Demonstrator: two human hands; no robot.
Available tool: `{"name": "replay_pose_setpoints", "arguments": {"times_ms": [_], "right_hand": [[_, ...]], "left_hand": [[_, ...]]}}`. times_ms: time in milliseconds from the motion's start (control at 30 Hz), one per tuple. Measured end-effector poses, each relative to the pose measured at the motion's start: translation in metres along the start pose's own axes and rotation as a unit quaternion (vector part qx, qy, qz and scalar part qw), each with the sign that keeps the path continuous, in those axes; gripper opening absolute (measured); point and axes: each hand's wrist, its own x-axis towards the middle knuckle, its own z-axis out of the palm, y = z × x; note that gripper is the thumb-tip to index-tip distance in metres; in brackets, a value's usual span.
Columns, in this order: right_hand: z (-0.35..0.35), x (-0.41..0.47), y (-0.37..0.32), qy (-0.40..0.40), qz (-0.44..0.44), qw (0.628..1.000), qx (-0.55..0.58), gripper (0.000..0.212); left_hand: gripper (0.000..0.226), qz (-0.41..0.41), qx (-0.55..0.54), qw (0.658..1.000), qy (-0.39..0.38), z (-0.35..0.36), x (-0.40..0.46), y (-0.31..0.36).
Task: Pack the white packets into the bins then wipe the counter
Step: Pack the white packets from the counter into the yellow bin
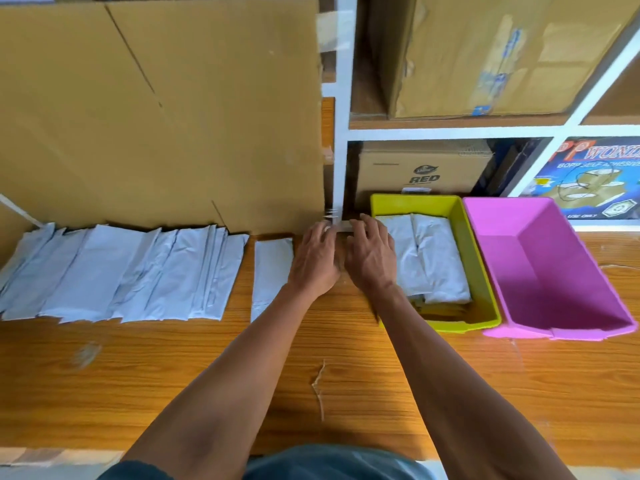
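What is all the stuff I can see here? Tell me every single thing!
white packets on the counter: many, too overlapped to count, white, in a row at the left
single packet: one, white, lying apart, just left of the hands
packets in the yellow bin: at least two, white
yellow bin: one, yellow-green, right of the hands
pink bin: one, pink, empty, beside the yellow bin
counter: one, wood brown
cardboard sheet: one, brown, upright behind the packets
shelf frame: white, at the back
boxes on the shelves: several, brown; one blue printed
left hand: one, beside the right hand; grip unclear
right hand: one, beside the yellow bin; grip unclear
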Motion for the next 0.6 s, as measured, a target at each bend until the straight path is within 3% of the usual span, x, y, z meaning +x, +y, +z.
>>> {"name": "replay_pose_setpoints", "arguments": {"times_ms": [233,600], "right_hand": [[0.050,-0.014,-0.091,-0.019,-0.035,0.999,-0.010,0.041],[0.123,-0.023,-0.175,-0.135,-0.025,0.990,-0.042,0.048]], "left_hand": [[0.060,-0.053,0.032,0.998,-0.003,-0.045,-0.037,-0.095],[0.056,-0.129,0.084,0.987,-0.050,-0.086,-0.077,-0.216]]}}
